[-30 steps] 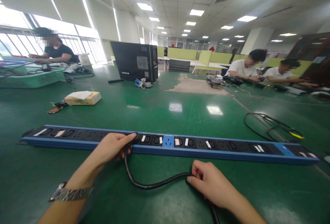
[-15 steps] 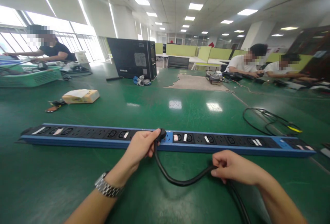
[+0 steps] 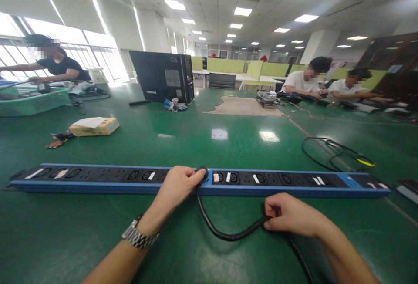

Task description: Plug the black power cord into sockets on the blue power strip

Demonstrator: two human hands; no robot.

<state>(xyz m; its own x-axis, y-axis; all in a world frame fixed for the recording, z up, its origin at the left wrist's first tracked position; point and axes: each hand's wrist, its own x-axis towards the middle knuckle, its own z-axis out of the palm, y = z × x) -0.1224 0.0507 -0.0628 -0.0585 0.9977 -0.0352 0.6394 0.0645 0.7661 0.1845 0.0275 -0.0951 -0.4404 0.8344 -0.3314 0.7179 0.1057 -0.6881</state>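
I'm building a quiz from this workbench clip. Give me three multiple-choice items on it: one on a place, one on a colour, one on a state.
1. Where is the left hand?
A. On the plug at the power strip
B. On the tissue box
C. In the basket

2. What colour is the cable?
A. White
B. Black
C. Yellow

3. What is the right hand doing?
A. Lying flat and open on the table
B. Closed round the cable
C. Raised in the air

Answers:
1. A: its fingers cover the plug at the strip's middle sockets.
2. B: the loop between the hands is black.
3. B: the fingers curl round the cable on the green table.
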